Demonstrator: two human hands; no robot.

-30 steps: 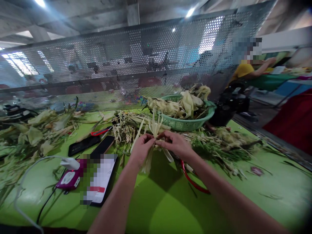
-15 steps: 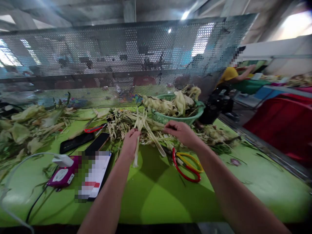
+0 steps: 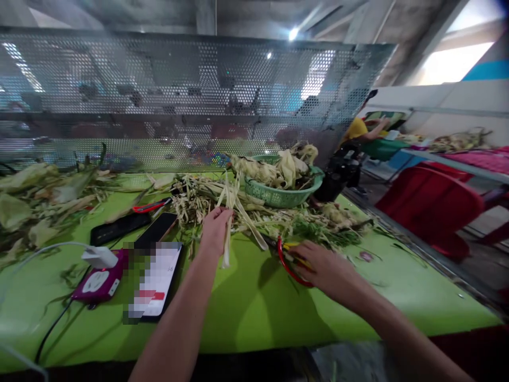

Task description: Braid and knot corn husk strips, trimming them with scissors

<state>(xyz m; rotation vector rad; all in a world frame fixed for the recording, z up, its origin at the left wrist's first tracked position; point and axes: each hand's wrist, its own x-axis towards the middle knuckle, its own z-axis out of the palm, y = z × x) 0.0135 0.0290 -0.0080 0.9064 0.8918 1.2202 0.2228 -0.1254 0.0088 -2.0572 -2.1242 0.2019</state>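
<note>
My left hand (image 3: pixel 216 228) is closed on a knotted bunch of pale corn husk strips (image 3: pixel 227 246), with loose ends spreading above and below the fingers. To the right, my right hand (image 3: pixel 318 262) curls its fingers over the yellow handle of a pair of scissors (image 3: pixel 283 257). Their red handle loop lies against the green table, and the blades are mostly hidden near the husk scraps. Behind both hands runs a heap of cut husk pieces (image 3: pixel 194 199).
A green basket (image 3: pixel 274 197) of husks stands behind the heap. At left lie phones (image 3: pixel 155 231), a red cutter knife (image 3: pixel 151 206), a purple power strip (image 3: pixel 101 278) with a white charger, and more husks (image 3: pixel 24 199). A perforated metal screen (image 3: pixel 178 95) closes the back. Another person (image 3: pixel 360 130) sits far right.
My right hand has come down and toward me from beside the husk heap onto the scissors. My left hand keeps its hold on the husk strips. The view has turned slightly right.
</note>
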